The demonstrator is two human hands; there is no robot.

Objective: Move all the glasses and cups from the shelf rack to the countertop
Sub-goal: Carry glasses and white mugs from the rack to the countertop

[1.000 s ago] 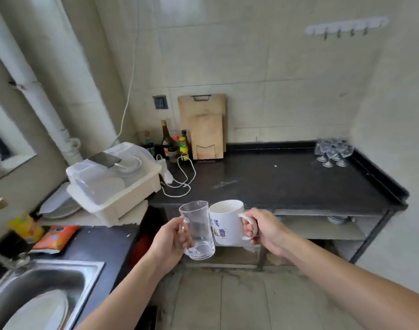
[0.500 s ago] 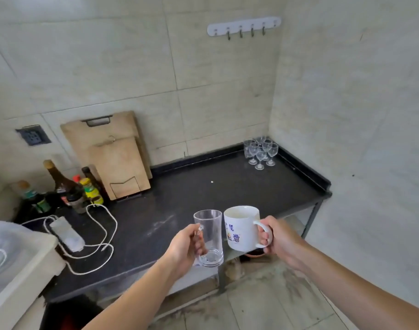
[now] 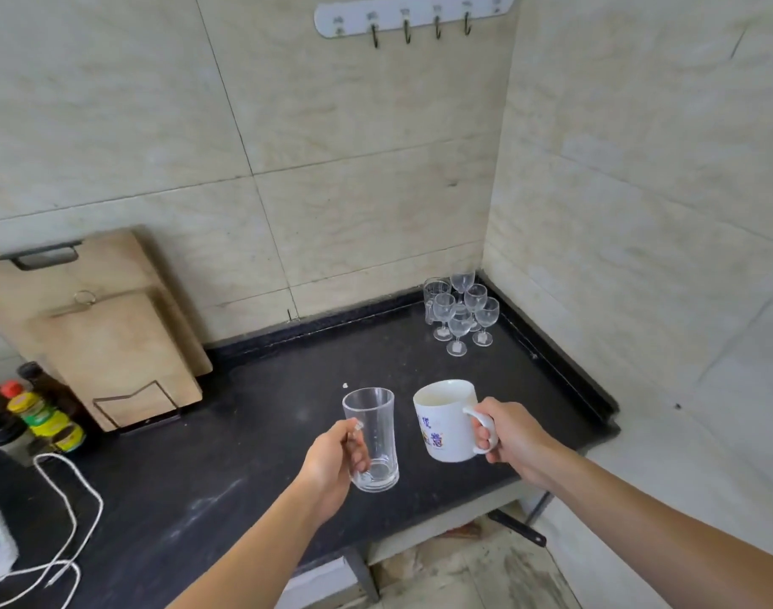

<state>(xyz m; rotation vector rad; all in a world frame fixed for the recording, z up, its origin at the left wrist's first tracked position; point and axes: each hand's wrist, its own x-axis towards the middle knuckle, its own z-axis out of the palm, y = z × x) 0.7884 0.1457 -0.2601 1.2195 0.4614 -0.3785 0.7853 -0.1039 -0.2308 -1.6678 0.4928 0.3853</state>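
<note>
My left hand (image 3: 332, 459) grips the handle of a clear glass mug (image 3: 373, 437), held upright over the black countertop (image 3: 244, 432). Beside it, my right hand (image 3: 507, 437) holds a white ceramic mug (image 3: 444, 421) with blue lettering by its handle, also upright above the counter. Whether either mug touches the surface I cannot tell. Several small stemmed glasses (image 3: 461, 312) stand clustered in the far right corner of the countertop. The shelf rack under the counter is mostly hidden.
Two wooden cutting boards (image 3: 107, 336) lean on the wall at the left, with sauce bottles (image 3: 41, 415) and a white cable (image 3: 63, 520) in front. A hook rail (image 3: 411, 13) hangs on the tiled wall. The counter's right edge meets a side wall.
Both hands have carried the two mugs up and forward from below the counter's front edge to above its surface. The view has swung right and closer to the counter.
</note>
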